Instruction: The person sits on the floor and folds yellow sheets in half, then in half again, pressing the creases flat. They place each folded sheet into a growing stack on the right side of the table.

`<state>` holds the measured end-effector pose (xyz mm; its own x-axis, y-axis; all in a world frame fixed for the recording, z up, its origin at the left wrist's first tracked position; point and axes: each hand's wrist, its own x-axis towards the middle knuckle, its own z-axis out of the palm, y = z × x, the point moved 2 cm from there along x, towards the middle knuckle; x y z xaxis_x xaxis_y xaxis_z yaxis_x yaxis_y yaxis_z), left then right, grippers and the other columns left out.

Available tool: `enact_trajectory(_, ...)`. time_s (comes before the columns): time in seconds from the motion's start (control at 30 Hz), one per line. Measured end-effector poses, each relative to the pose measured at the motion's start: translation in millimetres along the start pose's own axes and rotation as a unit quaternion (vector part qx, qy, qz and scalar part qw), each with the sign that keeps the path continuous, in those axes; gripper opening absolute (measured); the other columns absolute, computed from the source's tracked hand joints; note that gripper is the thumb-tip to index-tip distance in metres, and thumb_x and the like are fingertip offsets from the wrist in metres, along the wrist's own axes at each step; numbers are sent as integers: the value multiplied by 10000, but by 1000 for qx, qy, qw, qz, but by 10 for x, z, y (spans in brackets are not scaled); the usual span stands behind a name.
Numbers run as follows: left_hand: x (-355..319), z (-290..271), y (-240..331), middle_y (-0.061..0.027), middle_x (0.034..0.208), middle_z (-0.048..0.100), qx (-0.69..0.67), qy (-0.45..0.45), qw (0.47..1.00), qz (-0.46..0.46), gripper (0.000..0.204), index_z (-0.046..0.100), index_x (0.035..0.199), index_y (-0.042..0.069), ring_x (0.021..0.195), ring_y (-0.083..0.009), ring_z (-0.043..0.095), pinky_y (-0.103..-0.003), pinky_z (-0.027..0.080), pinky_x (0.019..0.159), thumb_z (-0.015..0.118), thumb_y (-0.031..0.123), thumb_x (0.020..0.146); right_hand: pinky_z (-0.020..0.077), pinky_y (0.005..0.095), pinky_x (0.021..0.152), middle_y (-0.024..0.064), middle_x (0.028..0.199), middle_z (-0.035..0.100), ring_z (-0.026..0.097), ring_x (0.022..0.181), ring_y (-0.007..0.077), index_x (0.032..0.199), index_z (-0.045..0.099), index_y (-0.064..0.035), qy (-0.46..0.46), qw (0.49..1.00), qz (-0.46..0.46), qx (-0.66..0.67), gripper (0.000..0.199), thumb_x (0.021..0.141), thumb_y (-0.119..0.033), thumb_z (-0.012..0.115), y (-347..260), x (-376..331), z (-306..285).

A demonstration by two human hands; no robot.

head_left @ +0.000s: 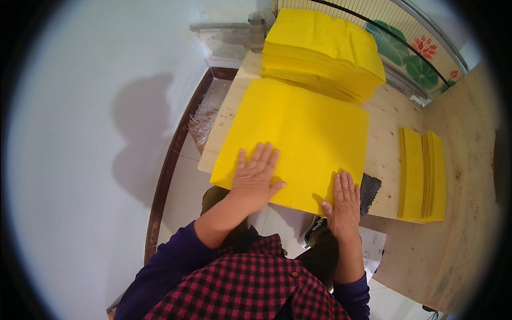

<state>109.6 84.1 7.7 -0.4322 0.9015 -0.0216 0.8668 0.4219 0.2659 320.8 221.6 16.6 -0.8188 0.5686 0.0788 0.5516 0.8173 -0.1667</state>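
A large yellow felt-like sheet (309, 128) lies spread at the near edge of the wooden table, its front edge reaching the table's rim. My left hand (256, 173) rests flat on its near left part, fingers spread and pointing away from me. At the near right corner my right hand (344, 205) lies with fingers stretched out along the sheet's edge. Neither hand grips anything. Behind the sheet rises a thick stack of yellow sheets (322, 40), its top slightly wavy. Whether more layers lie under the near sheet I cannot tell.
Folded yellow pieces (421, 173) stand in a narrow pile at the right, by a wooden panel (464, 160). A dark grey textured cloth (369, 192) pokes out beside my right hand. A glass jar (257, 32) stands at the far left corner; clear plastic wrap (208, 114) lies beside the table.
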Motion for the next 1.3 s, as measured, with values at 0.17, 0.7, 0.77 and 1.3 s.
enact_trajectory(0.17, -221, -100, -463, -190, 1544, 274, -3, 64, 995, -78, 721, 282, 1488, 52, 1454, -313, 214, -516, 105, 1174, 564, 390, 917, 145, 490, 1173, 158, 1556, 265, 216, 1449, 322, 1478, 303, -19, 2, 1000, 3, 14, 749, 903, -430, 548, -10, -10, -6)
enact_trajectory(0.7, -200, -16, -1122, -218, 1410, 475, -370, 131, 913, -112, 530, 377, 1424, -27, 1335, -297, 430, -341, 318, 1096, 512, 262, 1001, 197, 452, 1161, 223, 1520, 308, 257, 1429, 362, 1447, 353, 3, 113, 974, 47, 191, 612, 976, -362, 494, 254, -220, -90)
enact_trajectory(0.77, -217, 13, -1122, -216, 1407, 479, -393, 116, 905, -115, 530, 376, 1429, -19, 1328, -294, 439, -340, 325, 1091, 518, 253, 996, 217, 429, 1155, 241, 1504, 327, 284, 1416, 368, 1436, 367, 12, 136, 955, 78, 252, 583, 987, -343, 480, 317, -275, -59)
enact_trajectory(1.3, -157, -513, -420, -192, 1424, 457, -237, 132, 956, 112, 434, 505, 1332, 24, 1348, -349, 402, -405, 306, 1121, 548, 41, 901, 357, 362, 1070, 138, 1448, 459, 455, 1315, 240, 1376, 471, 1, 197, 815, 181, 514, 495, 915, -112, 612, 504, -605, 134)
